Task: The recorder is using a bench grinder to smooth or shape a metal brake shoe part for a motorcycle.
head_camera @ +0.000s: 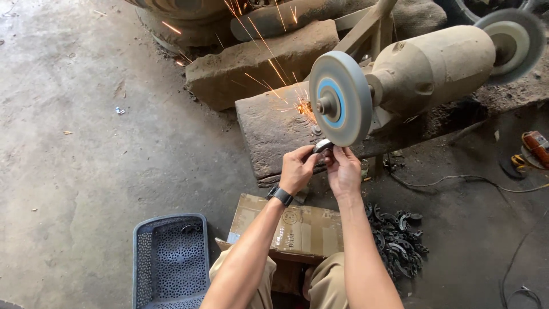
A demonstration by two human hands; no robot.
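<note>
My left hand [297, 169] and my right hand [344, 170] together pinch a small curved metal piece [323, 146] and press it against the lower rim of a grey grinding wheel [340, 98] with a blue centre. Orange sparks [286, 86] fly up and to the left from the contact point. The wheel sits on the shaft of a dusty bench grinder motor [432, 68], which carries a second wheel [509, 37] at its far end. A dark watch is on my left wrist.
A cardboard box [297, 229] lies over my knees. A blue perforated plastic basket [170, 260] stands at lower left. A pile of dark curved metal parts [397, 237] lies at lower right. Stone blocks [257, 57] support the grinder; cables [514, 183] trail on the concrete floor.
</note>
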